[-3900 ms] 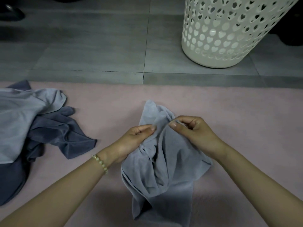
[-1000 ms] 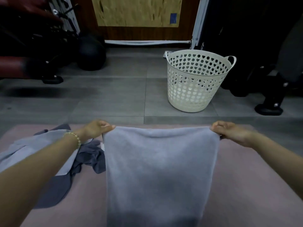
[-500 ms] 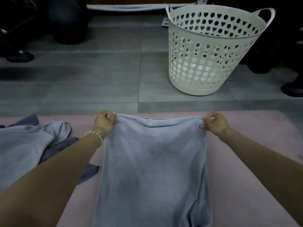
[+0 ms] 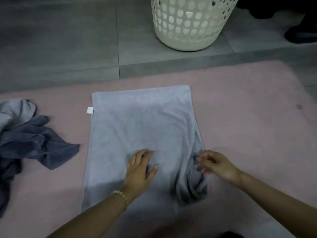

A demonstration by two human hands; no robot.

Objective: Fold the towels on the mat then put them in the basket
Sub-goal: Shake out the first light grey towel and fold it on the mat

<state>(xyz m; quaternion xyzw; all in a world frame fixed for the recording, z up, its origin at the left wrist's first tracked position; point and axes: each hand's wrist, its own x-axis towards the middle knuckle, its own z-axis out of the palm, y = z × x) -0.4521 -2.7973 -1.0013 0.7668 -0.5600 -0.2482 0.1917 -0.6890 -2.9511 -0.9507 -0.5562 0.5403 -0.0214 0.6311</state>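
Waiting at left on the pink mat point(image 4: 240, 117), crumpled towels point(image 4: 25, 134) sit unfolded; your left hand point(image 4: 139, 170), fingers flat, pins the spread grey towel point(image 4: 140, 121), basket point(image 4: 188, 31) standing beyond, as your right hand point(image 4: 214, 164) curls at its bunched edge, grip unclear.

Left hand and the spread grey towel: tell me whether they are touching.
Touching. The head view shows the left hand lying palm down on the grey towel, with no gap between fingers and cloth.
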